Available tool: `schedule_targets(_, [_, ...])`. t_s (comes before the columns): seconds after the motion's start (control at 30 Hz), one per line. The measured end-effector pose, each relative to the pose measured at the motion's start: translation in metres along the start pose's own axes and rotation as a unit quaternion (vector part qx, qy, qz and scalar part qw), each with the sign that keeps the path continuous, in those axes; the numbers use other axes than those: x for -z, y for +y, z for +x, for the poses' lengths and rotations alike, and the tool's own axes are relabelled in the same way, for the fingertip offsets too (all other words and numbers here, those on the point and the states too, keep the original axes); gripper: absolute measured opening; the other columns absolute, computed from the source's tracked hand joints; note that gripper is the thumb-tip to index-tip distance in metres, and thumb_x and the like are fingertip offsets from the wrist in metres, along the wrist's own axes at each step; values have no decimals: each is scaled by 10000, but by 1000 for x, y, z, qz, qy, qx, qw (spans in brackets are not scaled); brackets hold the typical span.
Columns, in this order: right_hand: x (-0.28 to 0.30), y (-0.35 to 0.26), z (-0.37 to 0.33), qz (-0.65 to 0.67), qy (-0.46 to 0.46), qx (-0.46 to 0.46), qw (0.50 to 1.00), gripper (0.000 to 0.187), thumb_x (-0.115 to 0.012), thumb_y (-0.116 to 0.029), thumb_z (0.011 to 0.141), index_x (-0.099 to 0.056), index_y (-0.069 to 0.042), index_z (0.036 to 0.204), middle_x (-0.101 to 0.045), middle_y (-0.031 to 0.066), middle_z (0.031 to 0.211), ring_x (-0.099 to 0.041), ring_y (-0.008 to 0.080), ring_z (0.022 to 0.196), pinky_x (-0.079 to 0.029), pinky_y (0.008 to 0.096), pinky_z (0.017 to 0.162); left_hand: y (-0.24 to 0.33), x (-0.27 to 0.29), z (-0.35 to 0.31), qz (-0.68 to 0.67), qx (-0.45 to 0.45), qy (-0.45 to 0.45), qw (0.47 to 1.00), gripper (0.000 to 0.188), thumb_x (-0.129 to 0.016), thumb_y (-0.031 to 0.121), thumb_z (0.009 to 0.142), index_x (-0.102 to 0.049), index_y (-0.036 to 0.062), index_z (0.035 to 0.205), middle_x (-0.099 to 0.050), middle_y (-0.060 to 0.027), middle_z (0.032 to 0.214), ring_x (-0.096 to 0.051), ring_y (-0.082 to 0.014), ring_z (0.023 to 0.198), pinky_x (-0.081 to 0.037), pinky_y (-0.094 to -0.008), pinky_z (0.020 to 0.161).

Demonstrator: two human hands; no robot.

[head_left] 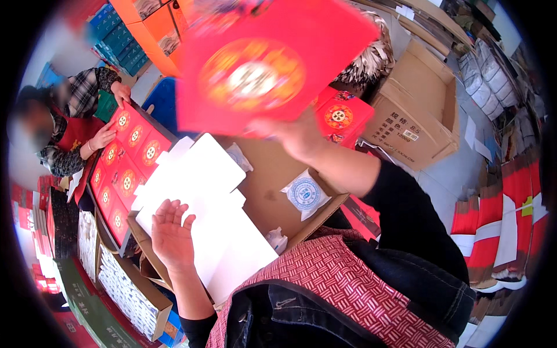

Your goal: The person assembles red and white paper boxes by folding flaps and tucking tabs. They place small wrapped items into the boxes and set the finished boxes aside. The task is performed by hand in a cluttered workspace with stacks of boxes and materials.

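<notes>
While a co-worker [69, 124] at far left handles a tray of red boxes [125, 168], the brown worktable [270, 185] carries a stack of flat white card sheets [209, 220]. Red box lid [267, 64], gold medallion, raised high and blurred, pinched at its lower edge by right hand [296, 136]. Left hand [170, 235] open, fingers spread, empty, over the white sheets. Small white round-printed packet [305, 194] lies nearby on the table.

It's a packing workshop: stacked cardboard cartons [415, 110], piles of flat red gift boxes [125, 168] (a co-worker handling some) and bundled folded sleeves [502, 226] everywhere.
</notes>
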State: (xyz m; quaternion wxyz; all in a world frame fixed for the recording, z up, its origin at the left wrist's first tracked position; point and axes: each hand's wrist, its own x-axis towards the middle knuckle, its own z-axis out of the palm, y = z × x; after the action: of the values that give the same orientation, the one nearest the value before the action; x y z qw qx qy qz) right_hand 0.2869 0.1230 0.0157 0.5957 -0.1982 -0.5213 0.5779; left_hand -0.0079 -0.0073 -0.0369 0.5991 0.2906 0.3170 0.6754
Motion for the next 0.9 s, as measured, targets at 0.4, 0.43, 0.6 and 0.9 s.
schedule_targets(0.4, [187,14,-128,73,429,-50,899,270,-652,-37,798,-587,-18,1059,-654,99,994,-658,204,887,-548,361,780,-20,-13,-19,117,51,15,992,323,-477,226,949,-518,-9,1165,-600,-136,1072,-599,-240,939,-509,-368,823])
schedule_targets(0.43, [192,17,-128,81,444,-44,891,253,-647,-63,809,-596,-31,1054,-659,87,977,-663,198,858,-556,363,746,-23,-8,-20,117,58,21,991,320,-477,224,950,-520,-13,1162,-602,-137,1068,-600,-240,935,-510,-367,823])
schedule_targets(0.6, [208,-17,-136,95,477,-58,872,277,-654,-22,780,-591,-17,1049,-664,87,961,-668,196,844,-561,351,742,-33,6,-20,155,90,72,981,282,-484,186,956,-541,-24,1136,-611,-139,1036,-611,-223,894,-518,-334,797])
schedule_targets(0.9, [178,58,-85,42,499,-70,863,324,-674,-91,787,-572,-9,1084,-662,116,974,-676,233,834,-578,401,696,-35,-3,-8,153,110,84,979,225,-471,119,951,-538,-38,1097,-625,-147,975,-632,-223,814,-534,-306,741])
